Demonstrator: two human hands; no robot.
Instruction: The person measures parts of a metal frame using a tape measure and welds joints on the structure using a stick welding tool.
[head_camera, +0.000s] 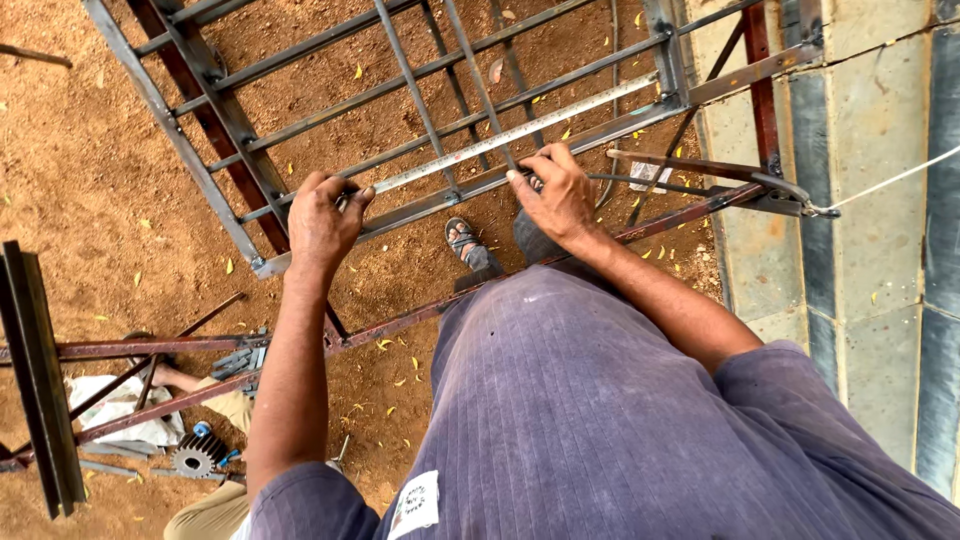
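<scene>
Purple-grey ribbed shirt fabric (590, 400) fills the near foreground, and both forearms are stretched from it toward the metal grille frame (240, 140), which is propped on stands above the sandy ground (90, 180). A measuring tape (500, 137) is laid along the near bar of that frame, already pulled out as far as the frame's far corner upright. The left hand (322, 222) is closed over the tape's case end on the near bar, thumb and fingers wrapped tight. The right hand (556, 192) is set further along the same bar, its fingertips pressed down on the blade, pinching it against the steel. So the tape is seen extended and held; whether a mark has been made cannot be told. A sandalled foot (462, 240) is seen beneath the frame, and a toothed disc (197, 455) lies well below its near-left corner.
</scene>
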